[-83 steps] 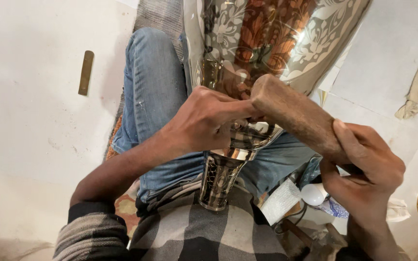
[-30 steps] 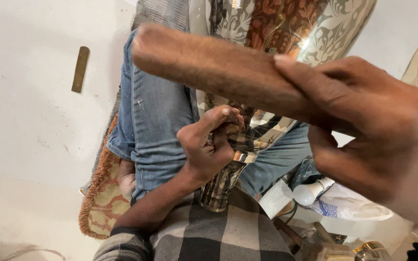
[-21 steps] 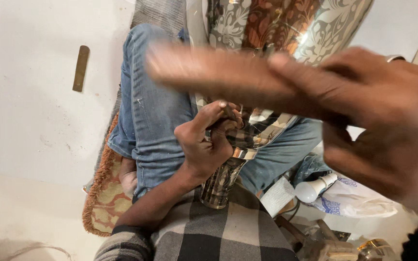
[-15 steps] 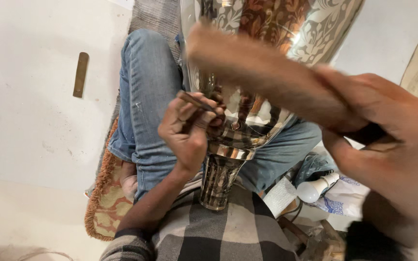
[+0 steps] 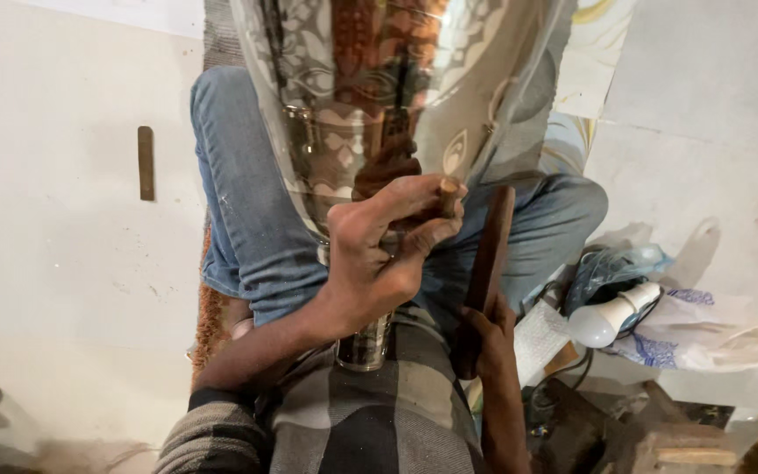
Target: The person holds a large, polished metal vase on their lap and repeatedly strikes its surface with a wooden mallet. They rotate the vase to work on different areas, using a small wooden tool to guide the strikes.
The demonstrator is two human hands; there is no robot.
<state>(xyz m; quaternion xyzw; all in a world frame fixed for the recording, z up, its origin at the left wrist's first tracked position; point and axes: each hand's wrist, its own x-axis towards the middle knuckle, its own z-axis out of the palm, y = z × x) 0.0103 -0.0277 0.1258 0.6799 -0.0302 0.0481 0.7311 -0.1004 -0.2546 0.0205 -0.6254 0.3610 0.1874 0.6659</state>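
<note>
A large shiny metal vase (image 5: 379, 96) with engraved flower patterns rests between my knees, its narrow foot (image 5: 363, 347) against my lap. My left hand (image 5: 379, 250) is pressed to the vase's lower wall and pinches a short punch (image 5: 446, 195) whose tip meets the metal. My right hand (image 5: 484, 338) grips a wooden mallet stick (image 5: 490, 254), which stands nearly upright just right of the vase, lowered and apart from the punch.
A flat brass strip (image 5: 146, 162) lies on the white floor at left. A white light bulb (image 5: 611, 318), a blue plastic bag (image 5: 625, 268) and white printed bags (image 5: 712, 338) sit at right. A woven mat (image 5: 212, 320) lies under my blue-jeaned leg.
The mallet was raised high across the view, then swung down; it now hangs low and upright beside the vase. My left hand stayed on the vase with the punch.
</note>
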